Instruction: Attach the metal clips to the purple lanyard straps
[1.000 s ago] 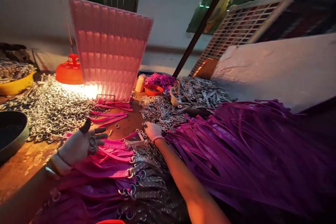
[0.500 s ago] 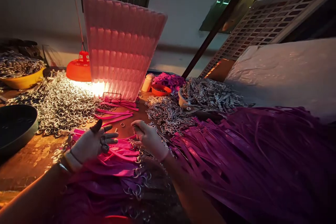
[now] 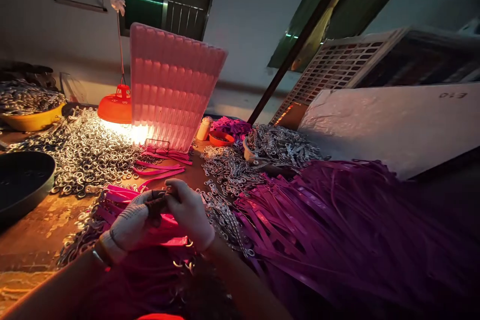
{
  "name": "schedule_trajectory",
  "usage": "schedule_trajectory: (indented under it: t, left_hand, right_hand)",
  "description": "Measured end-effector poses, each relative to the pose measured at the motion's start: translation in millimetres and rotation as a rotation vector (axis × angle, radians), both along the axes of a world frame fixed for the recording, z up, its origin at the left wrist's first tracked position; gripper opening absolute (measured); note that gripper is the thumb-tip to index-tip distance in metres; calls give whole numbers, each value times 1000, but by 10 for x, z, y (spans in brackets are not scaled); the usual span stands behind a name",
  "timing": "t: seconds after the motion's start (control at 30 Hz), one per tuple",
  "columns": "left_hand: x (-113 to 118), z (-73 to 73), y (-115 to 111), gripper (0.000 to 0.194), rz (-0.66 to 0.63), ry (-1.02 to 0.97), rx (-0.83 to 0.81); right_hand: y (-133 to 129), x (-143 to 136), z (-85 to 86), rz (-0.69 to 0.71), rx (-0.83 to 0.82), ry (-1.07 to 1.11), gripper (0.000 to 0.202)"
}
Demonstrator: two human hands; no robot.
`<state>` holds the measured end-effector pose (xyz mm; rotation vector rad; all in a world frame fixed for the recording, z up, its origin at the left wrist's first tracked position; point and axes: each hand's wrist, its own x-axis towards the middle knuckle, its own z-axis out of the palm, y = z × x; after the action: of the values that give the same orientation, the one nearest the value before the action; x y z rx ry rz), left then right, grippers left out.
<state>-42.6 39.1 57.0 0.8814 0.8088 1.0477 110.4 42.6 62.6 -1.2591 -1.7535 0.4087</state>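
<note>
My left hand (image 3: 133, 220), in a white dotted glove, and my gloved right hand (image 3: 189, 210) meet above a heap of pink straps (image 3: 116, 197). The fingers of both are closed and pressed together at the tips; whatever lies between them is too small and dark to tell. Metal rings (image 3: 185, 265) hang at the ends of the straps, below my right hand. Metal clasps with chain (image 3: 225, 215) lie just right of my right hand. Loose pink straps (image 3: 159, 170) rest on the table beyond my hands.
A red lamp (image 3: 114, 105) lights a ring pile (image 3: 97, 155) beside a ribbed translucent panel (image 3: 172, 85). At left are a dark pan (image 3: 26, 180) and a yellow bowl (image 3: 33, 119). Purple straps (image 3: 318, 220) spread at right, before a white board (image 3: 393, 125). A red bowl (image 3: 221, 138) stands behind.
My left hand was spread palm up with rings on it; its fingers have now closed. My right hand has moved left to meet it. The view has shifted slightly.
</note>
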Motion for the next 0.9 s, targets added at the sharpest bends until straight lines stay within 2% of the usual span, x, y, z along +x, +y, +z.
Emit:
schedule_trajectory:
  t: [0.07, 0.13, 0.27, 0.33, 0.4, 0.53, 0.6, 0.7, 0.77, 0.83, 0.9]
  left_hand:
    - [-22, -100, -56, 34, 24, 9, 31]
    - [-55, -180, -86, 33, 45, -6, 14]
    - [-128, -185, -102, 28, 50, -149, -150]
    - [-139, -123, -95, 21, 13, -148, -262]
    - [-120, -58, -81, 15, -30, -106, -355]
    - [-24, 6, -79, 11, -62, 20, -492]
    - [26, 15, -115, 11, -82, 87, -362]
    - [77, 30, -182, 14, -116, 269, 24]
    - [99, 39, -203, 11, -128, 362, 181]
    - [123, 44, -198, 16, -129, 326, 205]
    - [168, 47, -172, 20, -118, 195, 132]
  right_hand:
    - [-42, 11, 2, -23, -14, 44, 26]
    - [-75, 36, -12, 17, -33, 81, 20]
    - [-86, 154, -78, 150, 4, 71, 31]
    - [-83, 208, -95, 206, 57, -39, 40]
    - [-97, 233, -84, 248, 80, -202, 41]
    - [-182, 256, -29, 208, 113, -551, 22]
    - [-230, 299, -23, 144, 151, -658, 14]
    - [-274, 386, -47, 90, 170, -693, 16]
    - [-283, 422, -64, 76, 146, -680, 18]
    - [-289, 424, -74, 55, 121, -651, 20]
    - [-294, 394, -85, 9, 136, -600, 24]
